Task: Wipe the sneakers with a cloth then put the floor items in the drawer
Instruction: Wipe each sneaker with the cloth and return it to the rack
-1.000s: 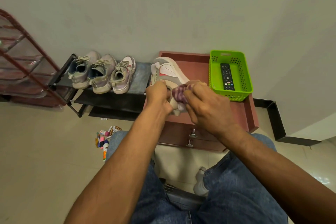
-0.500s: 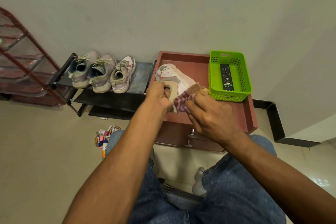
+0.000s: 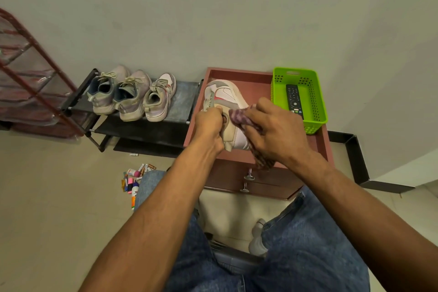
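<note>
Wiping sneaker (image 3: 225, 97) over cabinet top (image 3: 322, 142)
Left hand (image 3: 208, 123) grips its collar; right hand (image 3: 277, 130) presses striped cloth (image 3: 239, 116) against its side, fingers curled round cloth.

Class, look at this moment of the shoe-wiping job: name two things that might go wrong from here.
1. The cloth hangs loose below the right hand; it might snag the drawer knob.
2. The small floor items lie beside the person's knee; shifting could scatter them.
</note>
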